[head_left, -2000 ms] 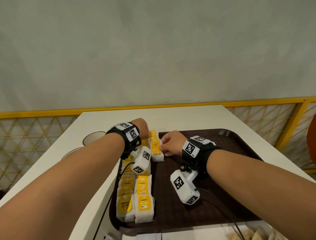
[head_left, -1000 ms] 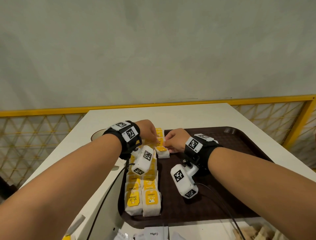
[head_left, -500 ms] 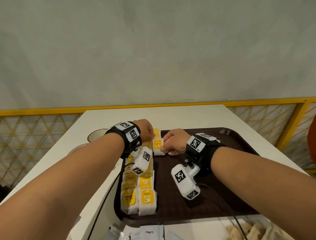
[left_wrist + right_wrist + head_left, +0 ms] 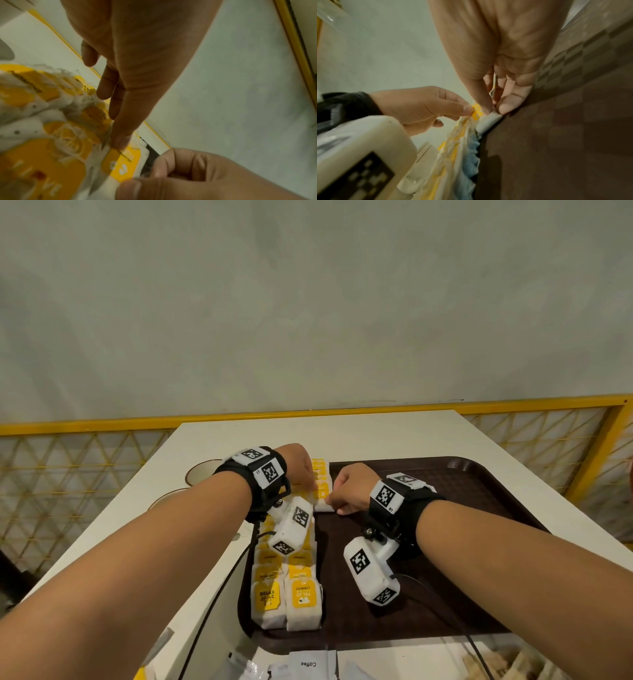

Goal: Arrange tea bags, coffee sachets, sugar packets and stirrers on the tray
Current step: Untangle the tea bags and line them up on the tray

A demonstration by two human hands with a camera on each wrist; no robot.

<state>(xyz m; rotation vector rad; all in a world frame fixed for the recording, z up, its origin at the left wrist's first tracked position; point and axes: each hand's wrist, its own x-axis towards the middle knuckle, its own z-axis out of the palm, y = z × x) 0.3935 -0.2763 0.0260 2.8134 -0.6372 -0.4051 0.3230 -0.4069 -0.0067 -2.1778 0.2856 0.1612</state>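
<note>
We see a dark brown rectangular plastic tray (image 4: 486,498) on a white tabletop (image 4: 342,433), with two rows of white tea bags bearing yellow paper tags (image 4: 287,594) running along its edge at 9 o'clock, from the near rim at 6 o'clock toward the far rim at 12. At the far end of the inner row, toward 11 o'clock on the tray, lies one white tea bag with a yellow tag (image 4: 322,497), and both hands meet on it. Our left hand (image 4: 301,467) reaches in from 9 o'clock with its fingers extended, a fingertip pressing down on the bag's tag. Our right hand (image 4: 349,487) comes from 3 o'clock, its thumb and curled fingers pinching the bag's edge against the tray floor. White sachets, one printed "Coffee" (image 4: 308,664), lie off the tray at 6 o'clock. Two round pale dishes (image 4: 202,474) sit on the table at 9 o'clock, beside the tray.
</note>
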